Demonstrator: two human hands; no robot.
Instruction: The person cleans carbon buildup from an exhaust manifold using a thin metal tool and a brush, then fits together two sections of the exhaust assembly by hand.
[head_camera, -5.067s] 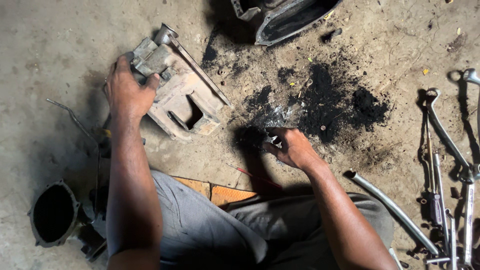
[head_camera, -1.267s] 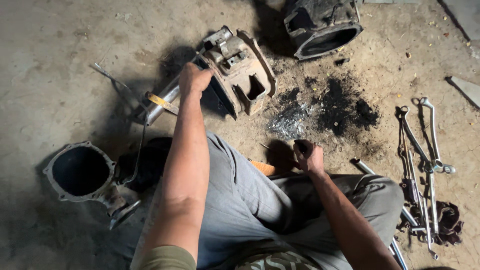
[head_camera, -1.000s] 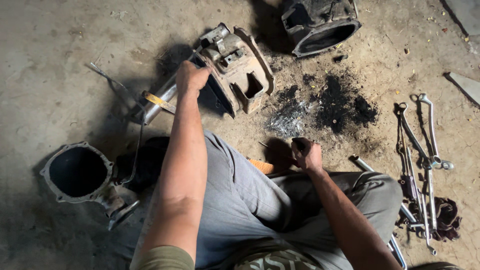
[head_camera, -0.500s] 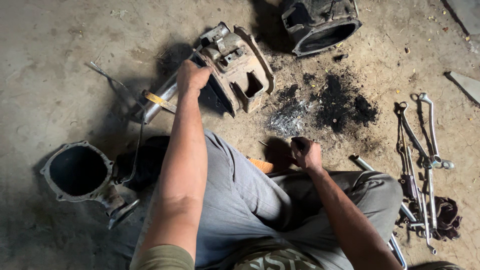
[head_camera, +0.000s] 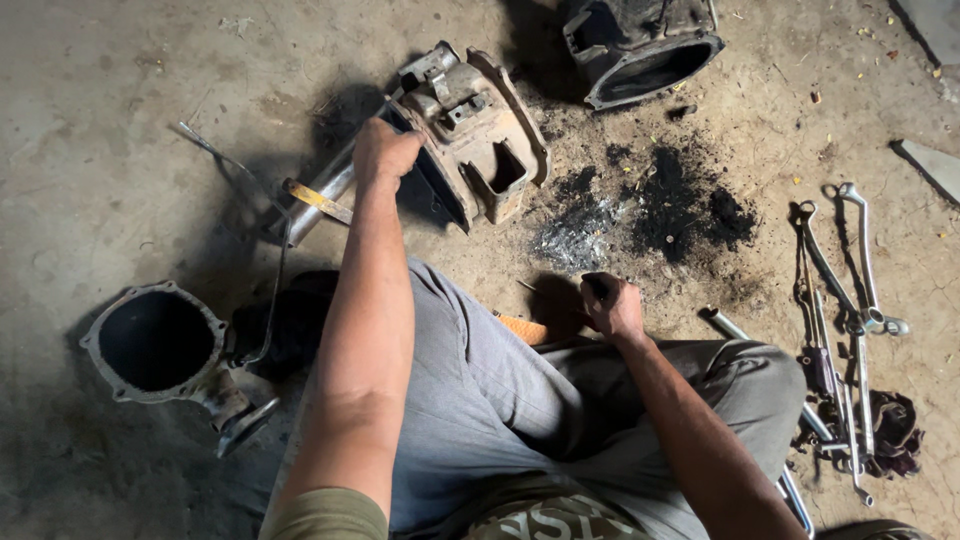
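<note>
Now the metal housing (head_camera: 470, 135) is gripped at its edge by the left hand (head_camera: 383, 152), tilted upright off the floor since earlier; the right hand (head_camera: 612, 305) stays fisted around a small dark tool.

Olive short sleeve (head_camera: 330, 515), grey trousers (head_camera: 480, 390), bare forearms.

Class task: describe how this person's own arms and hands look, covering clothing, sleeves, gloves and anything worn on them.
Both hands are bare, without gloves: the left hand and the right hand. Both forearms are uncovered. An olive-green short sleeve shows on the left upper arm. No watch, ring or bracelet is visible. Grey trousers cover the legs.
</note>
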